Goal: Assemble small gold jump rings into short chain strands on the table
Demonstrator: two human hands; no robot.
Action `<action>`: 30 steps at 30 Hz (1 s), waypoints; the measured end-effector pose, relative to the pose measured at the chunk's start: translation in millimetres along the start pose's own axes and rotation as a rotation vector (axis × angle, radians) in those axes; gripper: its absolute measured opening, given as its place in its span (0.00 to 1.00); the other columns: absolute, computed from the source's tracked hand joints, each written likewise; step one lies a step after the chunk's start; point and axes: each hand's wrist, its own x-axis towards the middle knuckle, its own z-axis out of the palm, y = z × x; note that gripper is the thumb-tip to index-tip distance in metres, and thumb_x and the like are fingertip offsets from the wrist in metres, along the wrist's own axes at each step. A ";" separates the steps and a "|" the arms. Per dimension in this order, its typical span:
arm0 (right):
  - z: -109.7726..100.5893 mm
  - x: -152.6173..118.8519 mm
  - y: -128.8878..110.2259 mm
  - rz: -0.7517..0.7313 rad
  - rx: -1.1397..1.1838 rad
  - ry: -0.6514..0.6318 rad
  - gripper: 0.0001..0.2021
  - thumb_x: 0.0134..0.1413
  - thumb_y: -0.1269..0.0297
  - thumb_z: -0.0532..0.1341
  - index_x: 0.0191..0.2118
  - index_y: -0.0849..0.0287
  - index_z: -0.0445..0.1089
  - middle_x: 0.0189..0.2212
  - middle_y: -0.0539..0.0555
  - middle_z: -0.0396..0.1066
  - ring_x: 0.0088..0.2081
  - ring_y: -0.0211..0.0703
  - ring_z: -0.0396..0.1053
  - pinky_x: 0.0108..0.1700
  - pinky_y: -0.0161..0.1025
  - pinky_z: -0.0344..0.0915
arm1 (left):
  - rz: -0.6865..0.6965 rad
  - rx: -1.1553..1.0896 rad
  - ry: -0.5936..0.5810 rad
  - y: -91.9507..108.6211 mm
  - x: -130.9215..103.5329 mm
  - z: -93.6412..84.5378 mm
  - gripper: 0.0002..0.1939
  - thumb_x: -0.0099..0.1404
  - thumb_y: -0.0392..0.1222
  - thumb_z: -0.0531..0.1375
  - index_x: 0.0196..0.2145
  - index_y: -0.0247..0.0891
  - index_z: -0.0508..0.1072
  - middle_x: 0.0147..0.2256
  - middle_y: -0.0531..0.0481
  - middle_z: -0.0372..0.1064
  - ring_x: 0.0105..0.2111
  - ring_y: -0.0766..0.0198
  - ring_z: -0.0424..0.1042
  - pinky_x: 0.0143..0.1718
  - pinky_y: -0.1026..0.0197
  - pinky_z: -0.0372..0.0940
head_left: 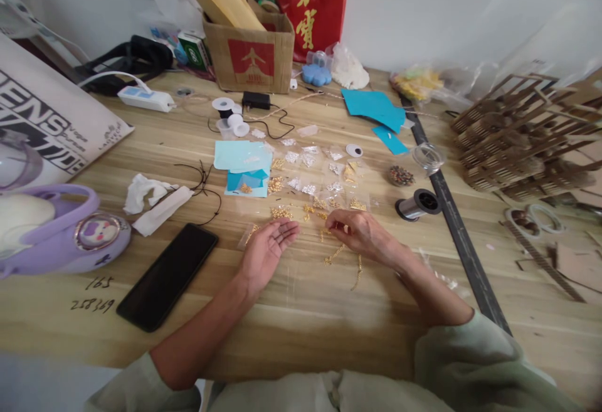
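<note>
My left hand rests palm up over the table, its fingers stretched out beside a small pile of gold findings. Across from it, my right hand is closed in a pinch above small gold pieces; what lies between the fingertips is too small to tell. Just below the right hand are a short gold chain and a second gold chain. Behind both hands lie several little clear bags of silver findings and gold findings. A small clear bag with gold pieces touches or nearly touches my left fingers' side.
A black phone and a purple bottle stand to the left. On the right are a wire spool, a bead pile, a black strip and stacked wooden frames. A cardboard box stands behind.
</note>
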 end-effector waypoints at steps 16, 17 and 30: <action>10.9 16.1 -20.3 -0.047 -0.374 -0.153 0.09 0.63 0.70 0.52 0.34 0.60 0.68 0.33 0.53 0.68 0.29 0.35 0.63 0.28 0.35 0.45 | 0.080 0.015 -0.033 -3.3 0.7 -3.6 0.08 0.61 0.32 0.55 0.31 0.30 0.74 0.34 0.41 0.77 0.38 0.59 0.76 0.51 0.54 0.65; 14.1 19.0 -22.2 -0.062 -0.396 -0.158 0.09 0.63 0.70 0.52 0.34 0.60 0.67 0.33 0.53 0.69 0.29 0.35 0.63 0.28 0.35 0.45 | 0.080 0.016 -0.030 -2.9 0.6 -3.2 0.08 0.61 0.32 0.55 0.31 0.30 0.74 0.35 0.40 0.77 0.39 0.59 0.76 0.51 0.54 0.65; 31.9 31.7 -33.5 -0.123 -0.593 -0.237 0.10 0.64 0.73 0.49 0.44 0.61 0.66 0.39 0.57 0.69 0.33 0.41 0.67 0.27 0.36 0.50 | 0.069 0.011 -0.007 -0.4 -1.6 0.5 0.11 0.64 0.33 0.52 0.33 0.31 0.75 0.39 0.40 0.76 0.44 0.58 0.75 0.55 0.54 0.62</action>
